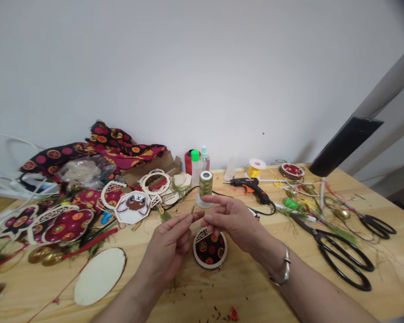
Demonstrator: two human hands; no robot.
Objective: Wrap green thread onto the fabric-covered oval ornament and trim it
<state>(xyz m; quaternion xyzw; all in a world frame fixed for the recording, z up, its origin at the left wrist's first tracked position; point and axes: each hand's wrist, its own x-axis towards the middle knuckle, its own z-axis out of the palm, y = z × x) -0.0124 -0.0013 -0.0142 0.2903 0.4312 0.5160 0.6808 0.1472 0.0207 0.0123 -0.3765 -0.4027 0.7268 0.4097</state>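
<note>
Above the table's middle, my left hand (175,240) is closed in a pinch, with a small tuft of olive-green thread (192,209) rising from its fingertips. My right hand (230,220) meets it fingertip to fingertip, thumb and forefinger pinched; what it grips is too small to make out. Just below the hands lies a round wooden-framed ornament (210,250) with dark patterned fabric and a cut-out lattice. Behind them stands a spool of olive-green thread (206,185) on a white base.
At right lie large black-handled scissors (343,255), smaller scissors (379,225) and a glue gun (251,186). Yellow thread (254,170) and bottles (195,168) stand behind. Left are a sheep-face ornament (134,206), patterned fabric (121,143), an oval disc (101,276) and gold bells (52,257).
</note>
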